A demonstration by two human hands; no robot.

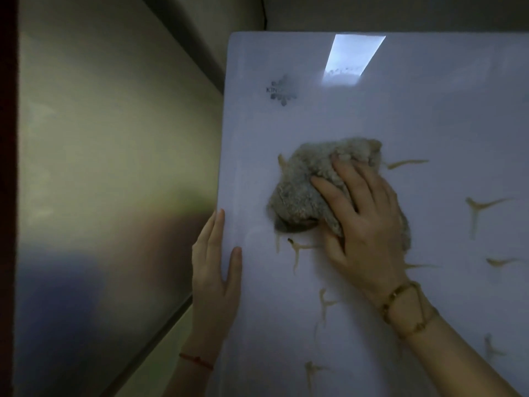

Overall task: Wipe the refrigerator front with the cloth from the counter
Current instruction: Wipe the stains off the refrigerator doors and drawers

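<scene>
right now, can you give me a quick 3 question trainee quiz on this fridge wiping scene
1. True or false: the right hand presses the cloth against the refrigerator front.
2. Where is the left hand? A) on the cloth B) at the refrigerator's left edge C) out of view
3. What remains on the front below and right of the cloth?

Key: 1 true; 2 B; 3 yellowish streaks, still unwiped.
</scene>
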